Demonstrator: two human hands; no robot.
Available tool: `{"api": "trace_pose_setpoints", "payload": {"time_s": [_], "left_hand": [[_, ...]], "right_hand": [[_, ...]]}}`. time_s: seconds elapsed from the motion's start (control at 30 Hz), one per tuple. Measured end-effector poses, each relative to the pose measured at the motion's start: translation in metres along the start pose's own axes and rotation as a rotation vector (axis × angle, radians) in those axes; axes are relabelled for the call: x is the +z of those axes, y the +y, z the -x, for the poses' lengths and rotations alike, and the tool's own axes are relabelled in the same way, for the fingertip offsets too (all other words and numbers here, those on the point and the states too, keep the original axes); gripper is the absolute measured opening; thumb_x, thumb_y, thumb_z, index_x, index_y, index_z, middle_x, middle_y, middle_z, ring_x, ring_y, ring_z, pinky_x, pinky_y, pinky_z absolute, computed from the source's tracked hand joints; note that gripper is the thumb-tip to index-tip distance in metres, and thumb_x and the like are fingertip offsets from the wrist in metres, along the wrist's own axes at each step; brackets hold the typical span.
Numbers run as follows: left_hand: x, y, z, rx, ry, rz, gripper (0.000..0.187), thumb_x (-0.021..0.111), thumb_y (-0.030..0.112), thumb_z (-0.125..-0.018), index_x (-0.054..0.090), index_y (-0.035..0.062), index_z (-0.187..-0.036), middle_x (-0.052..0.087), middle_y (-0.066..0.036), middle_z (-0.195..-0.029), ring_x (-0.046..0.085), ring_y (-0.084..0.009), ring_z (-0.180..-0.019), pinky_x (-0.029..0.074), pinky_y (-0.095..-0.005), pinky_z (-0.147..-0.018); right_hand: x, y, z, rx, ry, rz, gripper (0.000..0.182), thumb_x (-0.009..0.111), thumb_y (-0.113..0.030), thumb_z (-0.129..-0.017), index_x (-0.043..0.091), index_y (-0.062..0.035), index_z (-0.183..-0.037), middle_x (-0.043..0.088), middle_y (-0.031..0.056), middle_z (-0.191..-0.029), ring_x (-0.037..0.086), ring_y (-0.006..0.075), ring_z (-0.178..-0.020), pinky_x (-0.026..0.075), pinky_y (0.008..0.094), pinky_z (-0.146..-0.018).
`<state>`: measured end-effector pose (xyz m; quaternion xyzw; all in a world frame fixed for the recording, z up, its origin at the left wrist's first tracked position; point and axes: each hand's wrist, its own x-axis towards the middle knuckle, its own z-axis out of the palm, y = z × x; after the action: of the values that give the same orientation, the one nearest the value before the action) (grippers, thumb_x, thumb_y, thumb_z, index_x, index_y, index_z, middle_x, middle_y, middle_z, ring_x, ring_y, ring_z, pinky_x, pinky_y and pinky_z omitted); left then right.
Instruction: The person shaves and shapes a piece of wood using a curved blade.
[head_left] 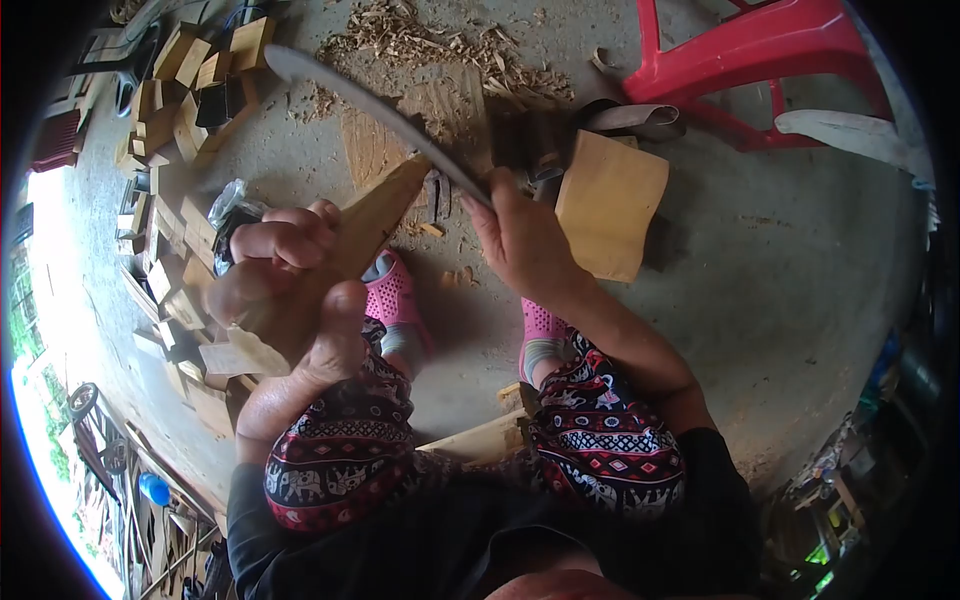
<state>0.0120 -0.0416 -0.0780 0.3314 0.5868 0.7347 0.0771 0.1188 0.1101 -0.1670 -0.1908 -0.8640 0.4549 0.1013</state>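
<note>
My left hand (285,245) is wrapped round a thick, tapering piece of wood (375,215), its narrow end pointing up and away to the right. In my right hand (525,235) is a machete (370,105), its handle hidden in the fist. The long, dark, curved blade reaches up to the left and overlaps the narrow tip of the wood in this view. Beyond the wood, a wooden chopping block (365,140) stands on the floor with wood shavings (420,40) around it.
Many cut wood blocks (205,100) lie piled along the left. A red plastic stool (760,50) stands at the upper right, beside a pale yellow block (610,205). Pink clogs (395,300) are on the feet below the hands. Another piece of wood (480,440) lies between the knees.
</note>
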Motion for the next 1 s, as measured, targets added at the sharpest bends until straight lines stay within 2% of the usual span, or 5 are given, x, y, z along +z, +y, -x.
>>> {"api": "trace_pose_setpoints", "payload": {"time_s": [0.2, 0.27, 0.8, 0.9, 1.0], "left_hand": [[0.005, -0.005, 0.005, 0.041, 0.064, 0.036, 0.043, 0.079, 0.014, -0.076, 0.039, 0.0167, -0.093, 0.045, -0.003, -0.092, 0.048, -0.0206, -0.088, 0.044, -0.0435, -0.088], [0.004, -0.003, 0.004, 0.131, -0.151, -0.051, 0.036, 0.070, 0.015, -0.084, 0.045, 0.0202, -0.110, 0.046, -0.005, -0.100, 0.048, -0.0211, -0.095, 0.043, -0.0469, -0.094], [0.011, 0.002, 0.006, 0.096, -0.081, -0.069, 0.031, 0.074, 0.015, -0.081, 0.050, 0.0181, -0.102, 0.048, -0.004, -0.096, 0.050, -0.0214, -0.093, 0.043, -0.0486, -0.092], [0.012, -0.001, 0.006, 0.049, 0.016, -0.083, 0.050, 0.082, 0.013, -0.072, 0.039, 0.0200, -0.095, 0.045, -0.003, -0.090, 0.048, -0.0196, -0.082, 0.045, -0.0415, -0.082], [0.013, -0.004, 0.010, 0.118, -0.027, -0.012, 0.030, 0.072, 0.017, -0.083, 0.049, 0.0190, -0.102, 0.048, -0.003, -0.097, 0.049, -0.0203, -0.094, 0.043, -0.0487, -0.092]], "right_hand": [[0.015, 0.040, 0.003, 0.026, -0.075, 0.133, 0.020, 0.052, -0.019, -0.094, 0.040, -0.0038, -0.100, 0.058, 0.0174, -0.060, 0.061, 0.0386, -0.058, 0.047, 0.0480, -0.048], [0.001, 0.019, 0.002, 0.000, -0.045, 0.117, 0.019, 0.052, -0.019, -0.094, 0.040, -0.0045, -0.098, 0.059, 0.0168, -0.062, 0.062, 0.0378, -0.059, 0.048, 0.0473, -0.049], [0.010, 0.008, 0.004, -0.066, 0.027, -0.016, 0.017, 0.052, -0.018, -0.094, 0.041, -0.0052, -0.096, 0.059, 0.0166, -0.065, 0.062, 0.0375, -0.060, 0.048, 0.0474, -0.049], [0.030, 0.045, 0.002, 0.028, -0.045, 0.063, 0.017, 0.052, -0.019, -0.094, 0.041, -0.0056, -0.096, 0.059, 0.0157, -0.065, 0.062, 0.0372, -0.059, 0.048, 0.0470, -0.049], [0.020, 0.030, 0.011, 0.030, -0.064, 0.065, 0.019, 0.052, -0.020, -0.094, 0.042, -0.0051, -0.098, 0.060, 0.0145, -0.065, 0.062, 0.0371, -0.058, 0.048, 0.0463, -0.048]]}}
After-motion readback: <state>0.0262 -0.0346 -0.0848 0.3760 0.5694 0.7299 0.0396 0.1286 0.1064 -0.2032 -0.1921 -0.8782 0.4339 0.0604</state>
